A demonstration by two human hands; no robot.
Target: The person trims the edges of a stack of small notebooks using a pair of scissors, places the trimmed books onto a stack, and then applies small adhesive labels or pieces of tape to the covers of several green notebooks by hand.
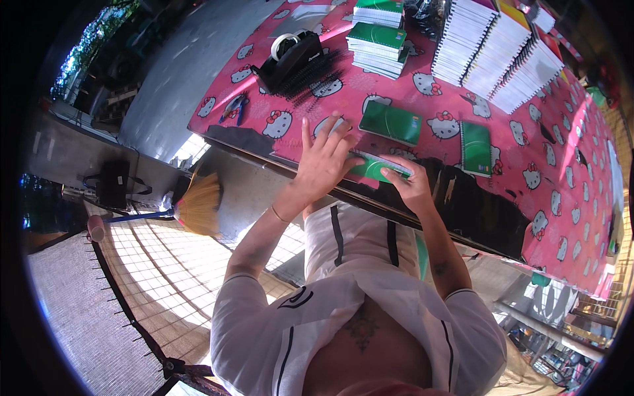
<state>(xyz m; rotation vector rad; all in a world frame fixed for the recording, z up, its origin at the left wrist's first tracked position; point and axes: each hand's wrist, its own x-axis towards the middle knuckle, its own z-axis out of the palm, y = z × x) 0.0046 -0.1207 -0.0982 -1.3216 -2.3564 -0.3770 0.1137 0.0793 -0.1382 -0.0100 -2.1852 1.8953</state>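
A small green notebook (368, 167) is held at the near edge of the table, tilted so its white page edge shows. My right hand (411, 183) grips its right end, thumb on the green cover. Over the notebook's left end, my left hand (322, 158) has its fingers spread, with the thumb close to the cover; whether it touches cannot be made out. Just beyond lies another green notebook (391, 123), flat on the pink cartoon-print tablecloth (422, 109). A third green notebook (475, 148) rests to the right of my right hand.
A black tape dispenser (290, 61) and blue-handled pliers (236, 107) sit at the left. Farther back stand stacked green notebooks (376, 51) and tall piles of spiral-bound notebooks (462, 49). Torn black covering (462, 204) runs along the near edge. A broom (199, 206) is below left.
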